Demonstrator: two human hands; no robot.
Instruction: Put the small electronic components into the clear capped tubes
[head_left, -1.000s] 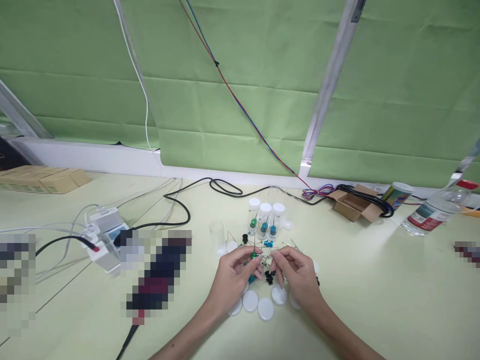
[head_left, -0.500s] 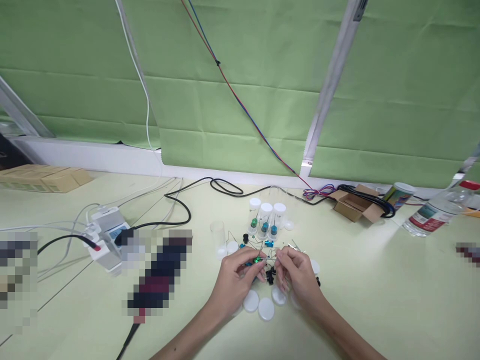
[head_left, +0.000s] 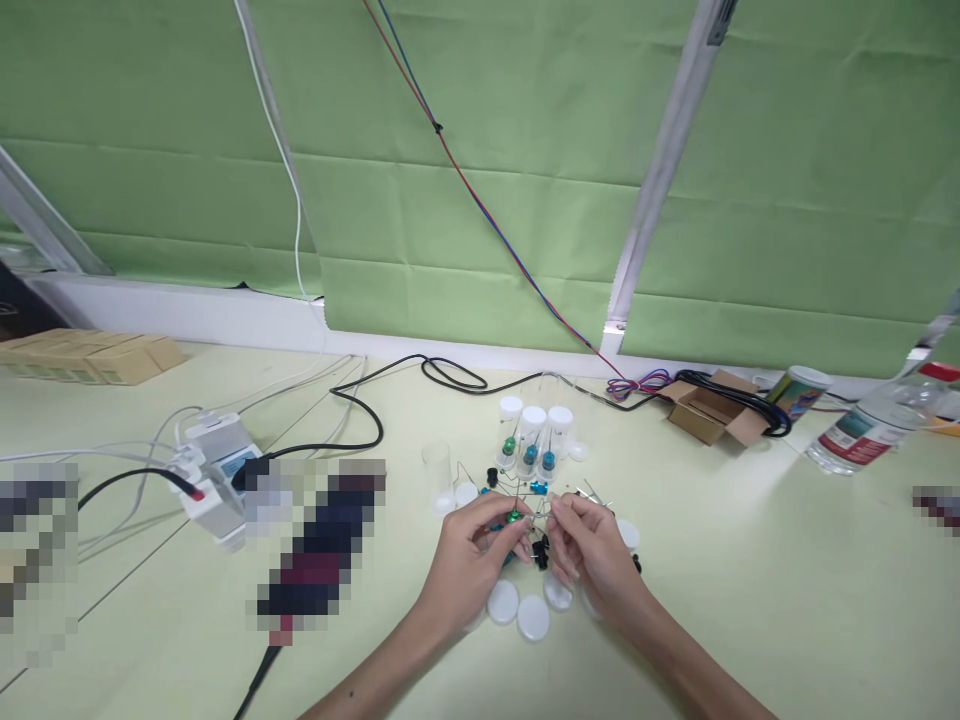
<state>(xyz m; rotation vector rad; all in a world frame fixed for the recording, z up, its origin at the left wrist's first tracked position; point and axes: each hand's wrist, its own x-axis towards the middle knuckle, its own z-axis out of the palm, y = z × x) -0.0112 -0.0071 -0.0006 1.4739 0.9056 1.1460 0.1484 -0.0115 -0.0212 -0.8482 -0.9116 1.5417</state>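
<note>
My left hand (head_left: 472, 548) is closed in a pinch around a small shiny green part (head_left: 513, 517) with a thin metal stem sticking up. Facing it, my right hand (head_left: 589, 540) pinches a thin metal wire (head_left: 541, 514) that runs toward the green part; whether the two touch is too small to tell. Between and behind the hands lie a blue metallic part (head_left: 538, 488), black parts (head_left: 540, 552) and bent wires. Three transparent vials (head_left: 529, 462) with white caps stand just beyond, holding green or blue parts. An uncapped vial (head_left: 439, 475) stands left of them.
White round caps (head_left: 533, 618) lie near my wrists. A power strip (head_left: 217, 470) with cables is at left, beside a pixelated dark object (head_left: 322, 550). A black cable (head_left: 375, 430) crosses the back. At right are an open cardboard box (head_left: 705, 412) and a water bottle (head_left: 862, 430).
The green part has shifted very slightly, and the wire at my right fingertips sits at a slightly different angle. Both hands keep their pinches; the view has moved a little.
</note>
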